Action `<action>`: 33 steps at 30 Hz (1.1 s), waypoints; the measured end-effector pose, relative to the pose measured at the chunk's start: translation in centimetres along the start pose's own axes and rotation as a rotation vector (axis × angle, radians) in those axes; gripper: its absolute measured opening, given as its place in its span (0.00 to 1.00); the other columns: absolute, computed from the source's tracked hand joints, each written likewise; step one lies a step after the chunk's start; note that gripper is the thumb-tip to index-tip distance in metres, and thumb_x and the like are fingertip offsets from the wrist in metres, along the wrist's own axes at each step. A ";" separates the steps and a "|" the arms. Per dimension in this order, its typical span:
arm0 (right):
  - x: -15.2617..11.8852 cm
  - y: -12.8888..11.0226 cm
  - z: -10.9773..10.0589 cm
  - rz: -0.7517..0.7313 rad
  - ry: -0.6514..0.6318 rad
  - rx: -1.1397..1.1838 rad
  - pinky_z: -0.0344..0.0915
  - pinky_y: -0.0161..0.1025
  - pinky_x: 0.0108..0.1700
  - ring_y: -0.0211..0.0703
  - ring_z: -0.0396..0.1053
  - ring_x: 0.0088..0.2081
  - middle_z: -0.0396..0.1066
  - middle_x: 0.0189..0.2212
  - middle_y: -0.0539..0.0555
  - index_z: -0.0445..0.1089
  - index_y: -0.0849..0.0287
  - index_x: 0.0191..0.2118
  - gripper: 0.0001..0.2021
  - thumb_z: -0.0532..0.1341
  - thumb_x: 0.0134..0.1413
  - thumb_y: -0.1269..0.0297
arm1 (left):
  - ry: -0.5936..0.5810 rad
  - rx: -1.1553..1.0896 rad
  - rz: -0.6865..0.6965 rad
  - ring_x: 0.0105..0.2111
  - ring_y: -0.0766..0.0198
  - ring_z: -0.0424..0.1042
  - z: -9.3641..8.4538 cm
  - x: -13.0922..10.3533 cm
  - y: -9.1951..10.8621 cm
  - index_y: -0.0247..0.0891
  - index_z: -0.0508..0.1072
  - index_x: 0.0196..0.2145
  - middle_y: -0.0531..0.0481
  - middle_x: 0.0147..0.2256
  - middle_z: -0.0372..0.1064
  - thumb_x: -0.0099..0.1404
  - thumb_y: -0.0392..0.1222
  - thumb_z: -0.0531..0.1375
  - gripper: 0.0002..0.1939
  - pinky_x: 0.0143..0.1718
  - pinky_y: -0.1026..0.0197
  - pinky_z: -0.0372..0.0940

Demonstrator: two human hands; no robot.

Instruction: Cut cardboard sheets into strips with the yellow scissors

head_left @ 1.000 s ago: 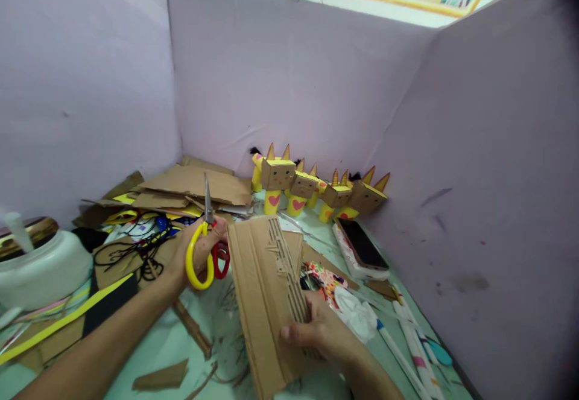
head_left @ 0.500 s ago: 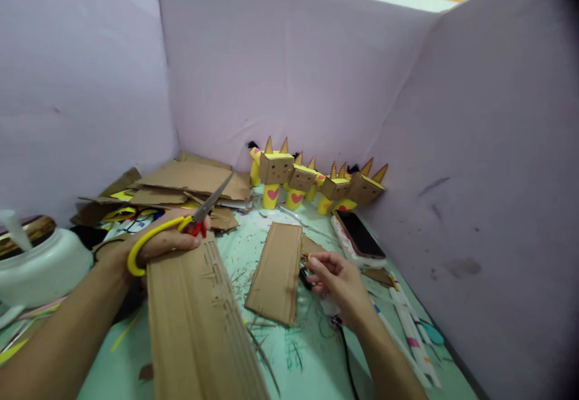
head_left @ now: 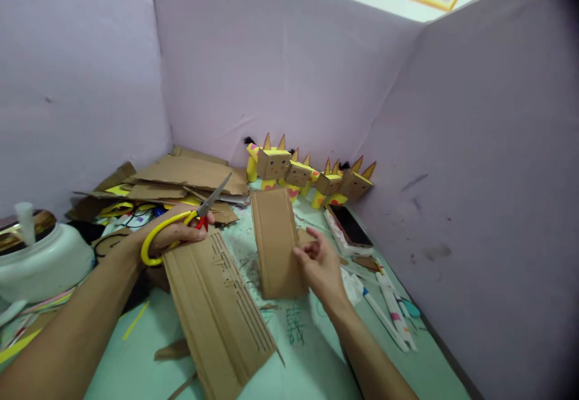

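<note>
My left hand (head_left: 187, 234) is closed around a long piece of corrugated cardboard (head_left: 217, 309), whose right side shows several slits. The same hand holds yellow-and-red scissors (head_left: 169, 237), with a yellow handle loop around it and the blades pointing up and to the right. A smaller cardboard rectangle (head_left: 278, 243) is pinched at its right edge by my right hand (head_left: 319, 267). This rectangle stands tilted up from the table, and its upper end overlaps the cardboard figures behind.
Behind stand several yellow cardboard figures (head_left: 296, 174) with horns. A phone (head_left: 350, 226) lies on a white box at the right, with marker pens (head_left: 393, 309) nearer me. Cardboard scraps (head_left: 185, 174) are piled at back left, and a white pot (head_left: 45, 267) stands far left.
My right hand has let go of a small item beside the rectangle and gripped the rectangle's edge, raising it from the table. The long cardboard in my left hand has turned slightly.
</note>
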State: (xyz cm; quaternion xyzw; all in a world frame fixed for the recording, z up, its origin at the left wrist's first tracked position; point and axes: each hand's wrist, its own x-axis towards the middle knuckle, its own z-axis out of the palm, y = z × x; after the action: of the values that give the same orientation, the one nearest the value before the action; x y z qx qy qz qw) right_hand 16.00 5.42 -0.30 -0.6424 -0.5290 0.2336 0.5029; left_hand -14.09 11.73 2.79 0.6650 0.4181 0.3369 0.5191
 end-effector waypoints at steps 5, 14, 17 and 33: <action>-0.2 -2.7 -3.8 0.173 -0.161 0.456 0.65 0.42 0.33 0.46 0.71 0.31 0.75 0.33 0.54 0.72 0.58 0.38 0.18 0.63 0.40 0.55 | 0.087 -0.035 -0.011 0.25 0.63 0.65 0.5 0.1 0.2 0.41 0.72 0.33 0.55 0.25 0.66 0.44 0.39 0.64 0.15 0.25 0.67 0.59; -4.7 -0.4 1.0 0.185 -0.441 0.221 0.55 0.35 0.26 0.38 0.61 0.23 0.65 0.16 0.48 0.68 0.60 0.19 0.09 0.64 0.37 0.60 | 0.122 -0.260 -0.068 0.21 0.64 0.66 3.5 1.4 -1.3 0.37 0.69 0.34 0.55 0.23 0.66 0.43 0.37 0.63 0.17 0.22 0.65 0.60; -4.8 0.4 2.2 0.125 -0.391 0.217 0.57 0.37 0.34 0.43 0.64 0.30 0.69 0.23 0.51 0.68 0.59 0.19 0.06 0.64 0.37 0.63 | 0.153 -0.300 -0.077 0.20 0.66 0.64 3.7 1.7 -1.6 0.36 0.70 0.32 0.56 0.21 0.65 0.41 0.37 0.66 0.17 0.20 0.66 0.59; -2.1 0.8 2.7 0.152 -0.025 0.480 0.58 0.35 0.32 0.39 0.62 0.27 0.66 0.21 0.47 0.66 0.58 0.24 0.11 0.63 0.38 0.56 | 0.430 -0.598 -0.073 0.17 0.62 0.70 6.9 2.9 -1.0 0.38 0.64 0.33 0.53 0.18 0.70 0.53 0.58 0.61 0.21 0.18 0.64 0.63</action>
State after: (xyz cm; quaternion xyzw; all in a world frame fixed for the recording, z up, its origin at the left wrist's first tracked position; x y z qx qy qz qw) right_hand 13.35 4.62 -2.54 -0.5395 -0.4147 0.3977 0.6154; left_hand -6.98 11.62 0.19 0.3826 0.4242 0.5575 0.6023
